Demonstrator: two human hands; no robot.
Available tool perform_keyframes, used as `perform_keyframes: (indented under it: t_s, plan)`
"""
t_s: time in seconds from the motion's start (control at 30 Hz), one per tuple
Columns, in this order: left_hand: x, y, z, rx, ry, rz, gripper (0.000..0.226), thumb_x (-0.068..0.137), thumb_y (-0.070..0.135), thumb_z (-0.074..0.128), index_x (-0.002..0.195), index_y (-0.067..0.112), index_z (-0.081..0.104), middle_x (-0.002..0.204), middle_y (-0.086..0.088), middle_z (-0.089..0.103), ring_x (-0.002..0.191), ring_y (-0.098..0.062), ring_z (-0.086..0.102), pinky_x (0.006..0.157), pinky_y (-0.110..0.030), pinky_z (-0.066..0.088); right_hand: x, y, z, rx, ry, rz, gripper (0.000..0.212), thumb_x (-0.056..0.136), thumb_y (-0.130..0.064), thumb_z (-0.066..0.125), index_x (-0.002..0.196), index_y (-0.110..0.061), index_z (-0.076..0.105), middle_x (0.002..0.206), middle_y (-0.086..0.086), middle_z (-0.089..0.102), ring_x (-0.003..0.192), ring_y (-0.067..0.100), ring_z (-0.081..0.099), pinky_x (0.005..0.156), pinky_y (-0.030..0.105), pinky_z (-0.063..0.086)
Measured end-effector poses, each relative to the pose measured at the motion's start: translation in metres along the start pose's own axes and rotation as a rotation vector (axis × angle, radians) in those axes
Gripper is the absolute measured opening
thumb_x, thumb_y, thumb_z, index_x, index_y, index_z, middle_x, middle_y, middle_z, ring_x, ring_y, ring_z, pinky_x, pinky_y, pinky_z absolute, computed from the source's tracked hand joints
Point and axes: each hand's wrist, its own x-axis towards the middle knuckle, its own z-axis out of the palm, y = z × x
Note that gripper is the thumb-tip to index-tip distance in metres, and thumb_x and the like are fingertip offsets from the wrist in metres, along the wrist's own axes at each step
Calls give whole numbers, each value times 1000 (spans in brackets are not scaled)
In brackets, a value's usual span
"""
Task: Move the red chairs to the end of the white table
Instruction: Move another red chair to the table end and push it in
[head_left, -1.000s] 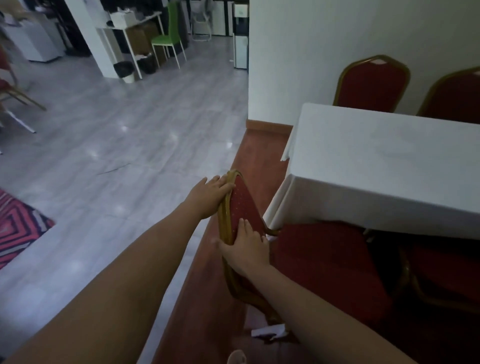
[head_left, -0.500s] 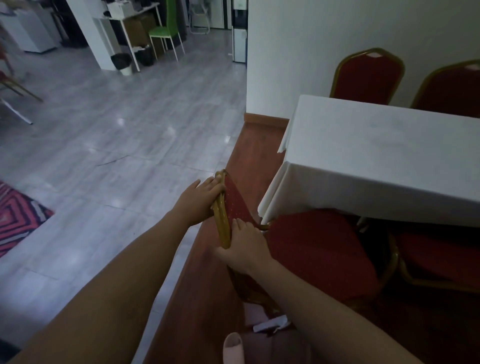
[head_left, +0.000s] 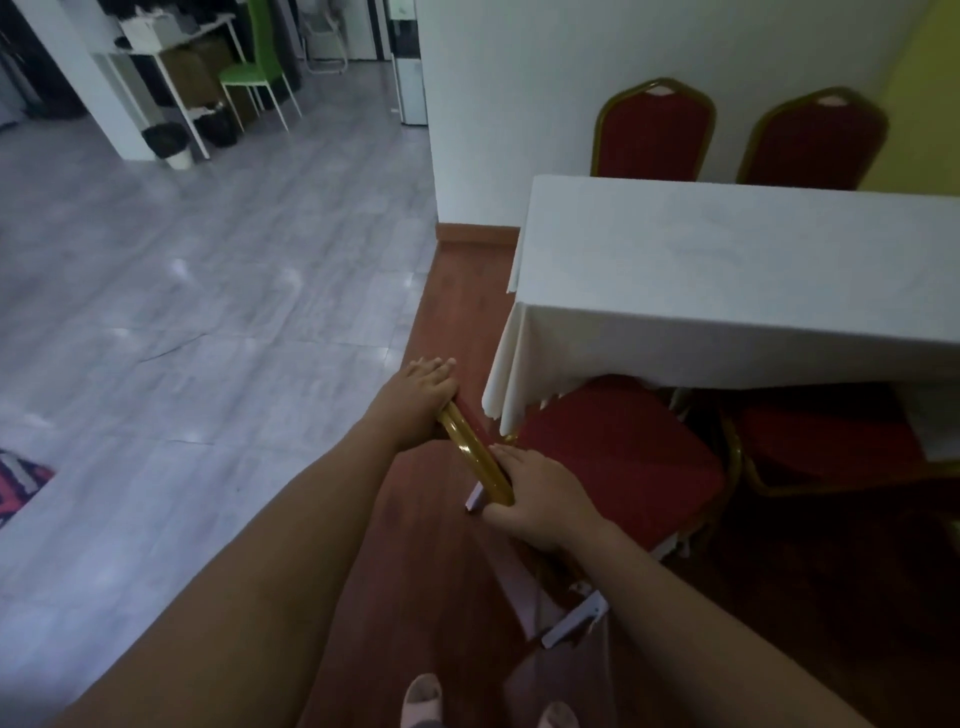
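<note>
A red chair (head_left: 613, 457) with a gold frame stands at the near corner of the white table (head_left: 727, 270), its seat partly under the hanging cloth. My left hand (head_left: 421, 389) grips the far end of its gold backrest top, and my right hand (head_left: 540, 499) grips the near end. A second red chair (head_left: 826, 441) sits to its right under the table's near side. Two more red chairs (head_left: 654, 135) (head_left: 815, 140) stand behind the table against the wall.
A white wall corner (head_left: 431, 130) juts out beside the table's left end, with a strip of red-brown floor (head_left: 457, 291) between them. Grey tiled floor (head_left: 182, 312) spreads left. A green chair (head_left: 257, 67) and white shelf stand far back. My feet show at the bottom.
The held chair has slid right and further under the table; its backrest now appears edge-on from above. My view has moved closer to the table.
</note>
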Motion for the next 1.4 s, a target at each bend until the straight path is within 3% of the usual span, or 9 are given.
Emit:
perform_keyframes:
  t_s: [0.2, 0.3, 0.4, 0.5, 0.7, 0.9, 1.1, 1.17, 1.4]
  plan:
    - [-3, -10, 1, -129, 117, 92, 48, 56, 33, 90, 89, 5, 67, 119, -21, 65, 111, -37, 62, 92, -55, 50, -2, -34, 28, 69, 289, 293, 57, 77, -63, 40, 119, -27, 57, 117, -10, 62, 104, 13, 57, 91, 38, 45]
    - [-15, -11, 5, -242, 214, 122, 49, 54, 29, 91, 90, 7, 67, 110, -15, 70, 107, -33, 65, 78, -45, 58, 1, -58, 47, 120, 457, 433, 58, 81, -69, 33, 111, -28, 62, 107, -11, 67, 101, 8, 59, 97, 40, 43]
    - [-31, -14, 13, -303, 278, 143, 43, 59, 30, 88, 89, 11, 65, 101, -8, 70, 101, -28, 66, 69, -36, 58, -9, -68, 53, 53, 546, 414, 51, 84, -65, 41, 106, -27, 66, 96, -11, 70, 93, 5, 62, 98, 37, 43]
    - [-45, -16, 19, -256, 320, 170, 40, 62, 35, 86, 87, 11, 66, 97, -5, 70, 105, -26, 66, 82, -39, 54, -26, -66, 54, -22, 676, 311, 40, 83, -56, 58, 99, -21, 71, 82, -8, 72, 77, 8, 66, 79, 31, 51]
    - [-45, -3, 19, -247, 422, 231, 43, 59, 39, 88, 84, 10, 67, 94, -7, 72, 95, -25, 69, 86, -38, 51, -35, -41, 48, -100, 667, 295, 51, 81, -65, 53, 100, -23, 74, 86, -7, 74, 77, 13, 69, 69, 32, 54]
    - [-21, -9, 19, -290, 204, 350, 66, 65, 64, 73, 111, 17, 65, 95, 3, 71, 89, -18, 68, 75, -33, 53, -36, -50, 42, -44, 729, 351, 60, 91, -62, 35, 107, -18, 73, 99, -5, 74, 92, 12, 67, 80, 31, 50]
    - [-13, -13, 29, -248, 214, 318, 66, 64, 83, 46, 91, 26, 66, 77, 12, 68, 69, -9, 65, 56, -33, 55, -32, -53, 48, -68, 890, 463, 55, 100, -41, 32, 54, -20, 54, 45, -14, 37, 40, 7, 39, 43, 20, 26]
    - [-14, -11, 30, -259, 287, 331, 63, 66, 80, 46, 85, 24, 67, 71, 11, 66, 64, -9, 64, 51, -30, 53, -31, -45, 48, -155, 912, 458, 57, 100, -38, 35, 52, -16, 57, 42, -9, 44, 36, 9, 40, 39, 17, 18]
    - [-8, 19, 35, -279, 367, 327, 62, 73, 80, 45, 74, 22, 66, 62, 9, 63, 54, -11, 61, 44, -25, 45, -47, -4, 45, -205, 940, 420, 54, 100, -32, 38, 59, -13, 67, 46, -4, 56, 37, 14, 48, 33, 28, 35]
